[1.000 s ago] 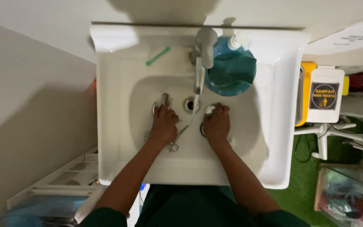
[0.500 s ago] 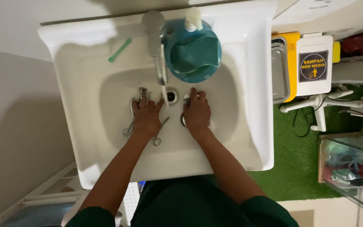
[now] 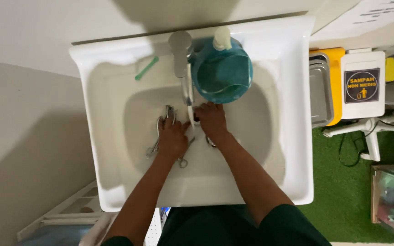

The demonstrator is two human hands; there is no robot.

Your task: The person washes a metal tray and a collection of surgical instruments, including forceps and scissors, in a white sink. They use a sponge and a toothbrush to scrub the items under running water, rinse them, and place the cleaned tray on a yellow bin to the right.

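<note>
A white sink is seen from above, with both hands lowered into its basin. The left hand is laid palm-down over a bundle of metal scissor-like instruments, whose ring handles stick out at its near side; the fingers are curled onto them, so they are gripped or pressed against the basin floor. The right hand is placed just right of the thin water stream beneath the grey tap; its fingers are bent, but what they close on cannot be told. A metal ring shows beside its wrist.

At the far rim, right of the tap, a blue pump bottle with a white pump head is set. A green stick-shaped item lies on the far left ledge. To the right of the sink, a yellow bin is partly covered by a steel tray, and next to it stands a white box bearing a dark square label with yellow print.
</note>
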